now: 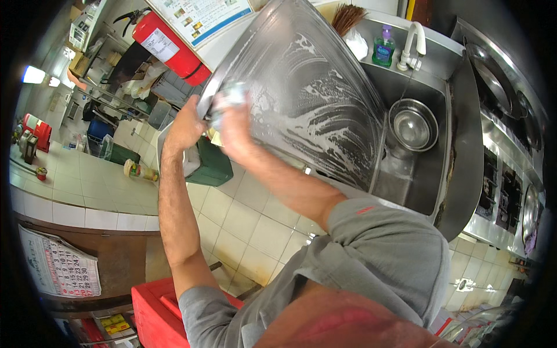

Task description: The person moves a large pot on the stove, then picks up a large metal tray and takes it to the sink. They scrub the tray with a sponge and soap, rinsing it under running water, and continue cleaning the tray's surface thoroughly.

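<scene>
A large stainless steel sheet or tray [320, 102] with raised edges leans in front of me, its lower right end at the sink. White soap suds streak its face. My left hand [188, 124] grips its left edge. Just to the right, my right hand [237, 130] presses a whitish-green scrubbing pad or cloth [234, 92] near that same edge; motion blurs both. In the steel sink basin [394, 185], a round metal bowl [412, 126] sits beneath a white faucet [413, 45], with what looks like a thin stream of water running down.
Behind the sink stand a green soap bottle [383, 50], a white plastic bag [357, 45] and a bristle brush [348, 19]. A fire extinguisher [167, 48] hangs beyond my left hand, above a green bin [213, 165]. The gas stove [500, 187] is at right; a red container [154, 311] stands at lower left.
</scene>
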Demonstrator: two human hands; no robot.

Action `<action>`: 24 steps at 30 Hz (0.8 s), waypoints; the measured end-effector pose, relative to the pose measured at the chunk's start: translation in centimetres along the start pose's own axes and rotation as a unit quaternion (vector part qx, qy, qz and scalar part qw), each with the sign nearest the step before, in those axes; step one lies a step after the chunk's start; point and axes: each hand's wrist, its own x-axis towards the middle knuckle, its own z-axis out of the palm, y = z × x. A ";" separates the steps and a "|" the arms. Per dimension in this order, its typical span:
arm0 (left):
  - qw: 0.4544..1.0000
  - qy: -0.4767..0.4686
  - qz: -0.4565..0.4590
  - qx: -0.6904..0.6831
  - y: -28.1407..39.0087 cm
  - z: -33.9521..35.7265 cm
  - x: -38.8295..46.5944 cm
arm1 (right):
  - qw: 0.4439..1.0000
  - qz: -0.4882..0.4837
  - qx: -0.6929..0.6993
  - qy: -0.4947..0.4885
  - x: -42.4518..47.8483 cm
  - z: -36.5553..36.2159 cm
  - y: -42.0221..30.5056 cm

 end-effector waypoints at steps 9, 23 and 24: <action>0.995 -0.006 -0.099 0.011 2.3 0.1 -0.4 | 0.908 -0.418 -0.031 -0.030 35.1 0.8 -12.2; 0.937 0.314 0.017 -0.152 1.2 1.9 -2.7 | 0.498 -0.337 -0.764 -0.234 25.8 2.5 -13.4; 0.895 0.371 0.023 -0.246 0.5 2.0 -2.9 | 0.458 -0.380 -0.746 -0.299 22.1 2.8 -10.8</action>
